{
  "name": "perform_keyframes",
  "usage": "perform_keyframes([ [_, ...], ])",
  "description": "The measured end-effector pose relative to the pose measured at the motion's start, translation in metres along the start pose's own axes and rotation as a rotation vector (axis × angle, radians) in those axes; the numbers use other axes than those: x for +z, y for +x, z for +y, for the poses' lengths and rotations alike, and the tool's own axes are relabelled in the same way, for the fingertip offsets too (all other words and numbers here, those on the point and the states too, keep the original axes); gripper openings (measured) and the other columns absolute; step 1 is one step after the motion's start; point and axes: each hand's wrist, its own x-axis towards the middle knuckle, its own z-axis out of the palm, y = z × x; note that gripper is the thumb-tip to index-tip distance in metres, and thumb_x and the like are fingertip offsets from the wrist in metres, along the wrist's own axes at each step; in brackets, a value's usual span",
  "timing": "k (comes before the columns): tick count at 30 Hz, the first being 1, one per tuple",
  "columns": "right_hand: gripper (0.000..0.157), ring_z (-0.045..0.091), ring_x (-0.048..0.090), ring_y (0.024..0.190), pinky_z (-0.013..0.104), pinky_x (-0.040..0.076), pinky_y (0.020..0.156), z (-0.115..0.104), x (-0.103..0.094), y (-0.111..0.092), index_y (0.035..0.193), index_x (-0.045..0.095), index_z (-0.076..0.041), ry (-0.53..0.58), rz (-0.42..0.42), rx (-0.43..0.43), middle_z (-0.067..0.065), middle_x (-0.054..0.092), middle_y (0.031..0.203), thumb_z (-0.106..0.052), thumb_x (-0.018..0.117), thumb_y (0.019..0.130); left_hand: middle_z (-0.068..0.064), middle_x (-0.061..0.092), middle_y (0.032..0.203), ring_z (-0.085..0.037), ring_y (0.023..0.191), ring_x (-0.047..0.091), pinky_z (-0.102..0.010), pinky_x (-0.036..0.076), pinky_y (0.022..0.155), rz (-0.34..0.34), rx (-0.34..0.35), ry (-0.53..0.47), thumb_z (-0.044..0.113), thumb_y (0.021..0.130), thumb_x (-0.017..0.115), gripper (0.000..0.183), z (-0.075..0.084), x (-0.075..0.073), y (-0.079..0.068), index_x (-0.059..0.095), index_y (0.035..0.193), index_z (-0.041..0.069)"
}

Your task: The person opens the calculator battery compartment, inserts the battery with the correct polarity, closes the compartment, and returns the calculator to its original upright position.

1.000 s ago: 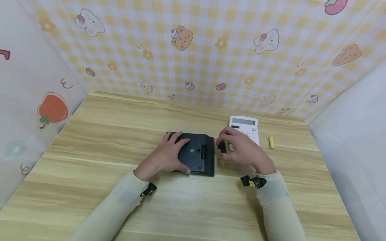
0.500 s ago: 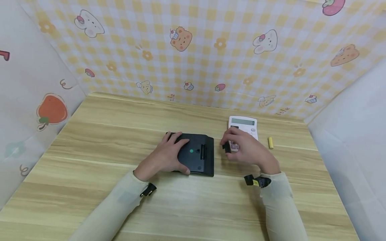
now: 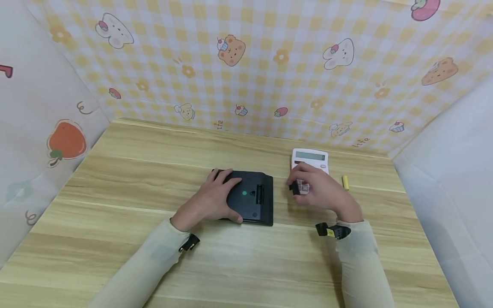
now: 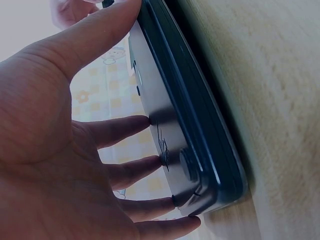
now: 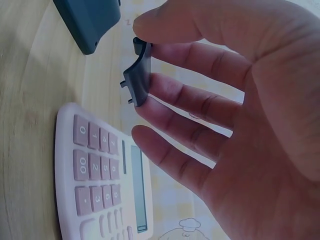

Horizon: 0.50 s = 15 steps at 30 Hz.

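A flat black device (image 3: 247,209) lies back side up on the table, its battery compartment (image 3: 259,193) uncovered; its front is hidden. My left hand (image 3: 209,199) rests spread on it. In the left wrist view, the straight fingers (image 4: 132,167) touch its back and the thumb is at its edge. To the right, my right hand (image 3: 317,188) pinches a small curved black battery cover (image 5: 139,75) between thumb and fingertips. In the right wrist view, two small tabs stick out from the cover. It is held above the near end of a white calculator (image 3: 310,156).
A yellow battery (image 3: 345,182) lies on the wooden table (image 3: 231,265), right of the white calculator. Behind stands a yellow checked cloth wall (image 3: 254,85), with pale sheets at the left and right sides.
My right hand has moved right, away from the black device, carrying the battery cover to the white calculator's near end. My left hand and the black device stay in place.
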Motion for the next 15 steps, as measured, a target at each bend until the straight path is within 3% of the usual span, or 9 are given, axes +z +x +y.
perform_keyframes([
  [15, 0.035, 0.031, 0.065, 0.106, 0.049, 0.055, 0.092, 0.0066, -0.0053, -0.0052, 0.113, 0.08, -0.009, -0.008, 0.002, 0.033, 0.003, 0.068, 0.124, -0.001, 0.086, 0.079, -0.018, 0.022, 0.18, -0.054, 0.164, 0.011, -0.071, 0.028, 0.125, -0.001, 0.002, -0.003, 0.048, 0.078, 0.101, 0.112, 0.0001, -0.0008, -0.0003, 0.046, 0.168, 0.012],
])
